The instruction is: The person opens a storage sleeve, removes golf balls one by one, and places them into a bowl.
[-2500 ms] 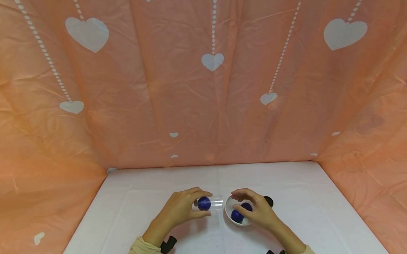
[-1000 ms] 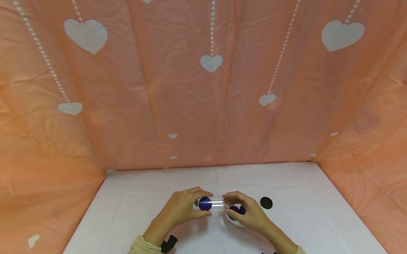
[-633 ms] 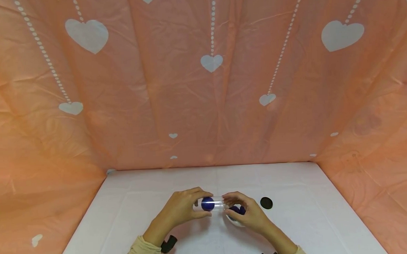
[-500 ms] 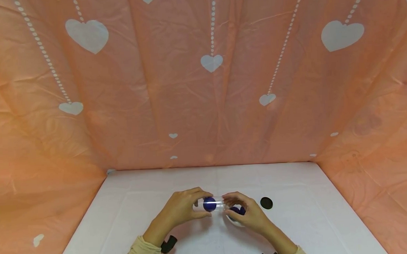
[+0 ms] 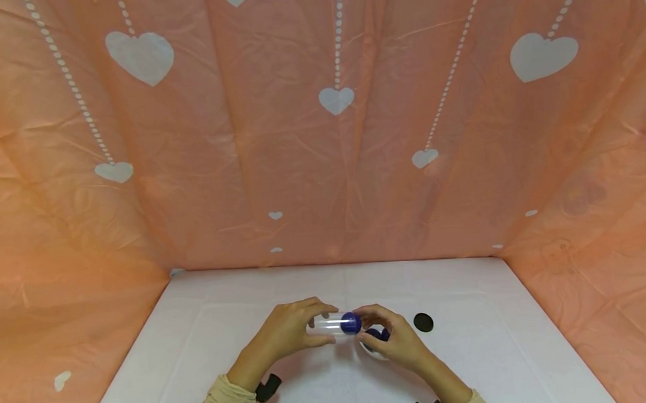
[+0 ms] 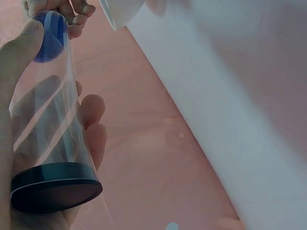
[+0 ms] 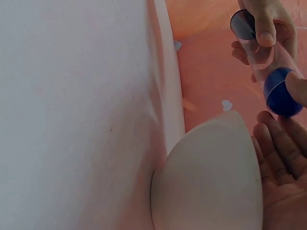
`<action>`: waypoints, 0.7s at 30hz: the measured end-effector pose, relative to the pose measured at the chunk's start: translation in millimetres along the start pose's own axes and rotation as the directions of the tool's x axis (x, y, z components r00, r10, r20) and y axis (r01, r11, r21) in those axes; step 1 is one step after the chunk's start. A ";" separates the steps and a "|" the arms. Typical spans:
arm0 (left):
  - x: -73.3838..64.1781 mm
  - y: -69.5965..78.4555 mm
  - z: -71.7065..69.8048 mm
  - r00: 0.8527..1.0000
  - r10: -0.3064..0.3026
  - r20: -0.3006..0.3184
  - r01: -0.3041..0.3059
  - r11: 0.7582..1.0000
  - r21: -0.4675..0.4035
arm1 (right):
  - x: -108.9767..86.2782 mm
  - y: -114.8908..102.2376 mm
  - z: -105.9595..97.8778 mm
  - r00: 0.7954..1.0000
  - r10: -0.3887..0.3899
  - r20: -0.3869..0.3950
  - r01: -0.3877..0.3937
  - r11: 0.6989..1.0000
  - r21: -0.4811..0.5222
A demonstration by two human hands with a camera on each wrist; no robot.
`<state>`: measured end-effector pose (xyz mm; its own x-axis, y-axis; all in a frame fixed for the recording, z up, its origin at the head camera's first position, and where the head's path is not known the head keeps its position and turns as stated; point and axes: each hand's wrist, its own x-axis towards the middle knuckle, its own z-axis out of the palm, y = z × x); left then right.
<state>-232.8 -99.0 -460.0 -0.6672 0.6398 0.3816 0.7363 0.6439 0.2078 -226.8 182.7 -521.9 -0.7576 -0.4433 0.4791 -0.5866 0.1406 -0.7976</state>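
Observation:
My left hand (image 5: 287,329) grips a clear plastic tube (image 5: 325,326) lying sideways above the table. A black cap (image 6: 57,189) closes the tube's end on the left-hand side. Inside, a shiny blue ball (image 5: 351,323) sits at the opposite end, by my right hand. The thumb and fingertips of my right hand (image 5: 399,337) are right at that end, spread around the ball, with the other fingers loosely extended in the right wrist view. Under this hand stands a white bowl (image 5: 374,354); dark blue balls (image 5: 385,334) in it are partly hidden by the fingers.
A flat black disc (image 5: 423,322) lies on the white tabletop (image 5: 251,289), right of the bowl. Orange sheeting with pale hearts (image 5: 340,164) rises behind the table and along both sides. Black wrist devices (image 5: 268,387) are on both forearms.
The blue ball has slid rightward through the tube to the end by my right hand. Earlier, my right hand moved left from over the bowl to the tube's end, uncovering the black disc.

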 end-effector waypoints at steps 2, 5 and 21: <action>0.1 -0.3 -0.1 1.000 -0.002 -0.002 0.002 1.000 -0.001 | 0.0 0.0 -0.2 1.000 0.003 0.004 -0.003 1.000 0.002; 0.2 -0.6 0.1 1.000 -0.004 0.003 0.004 1.000 0.003 | 0.4 0.3 0.0 1.000 -0.002 0.008 0.002 1.000 0.002; -0.8 -1.3 0.6 0.999 -0.016 0.036 0.016 1.000 -0.003 | 0.5 -2.2 0.3 0.999 0.035 0.025 -0.035 0.999 -0.011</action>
<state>-233.3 -100.1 -461.1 -0.6826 0.6437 0.3459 0.7257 0.6530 0.2168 -225.7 181.9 -520.0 -0.7702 -0.4600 0.4417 -0.5632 0.1657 -0.8095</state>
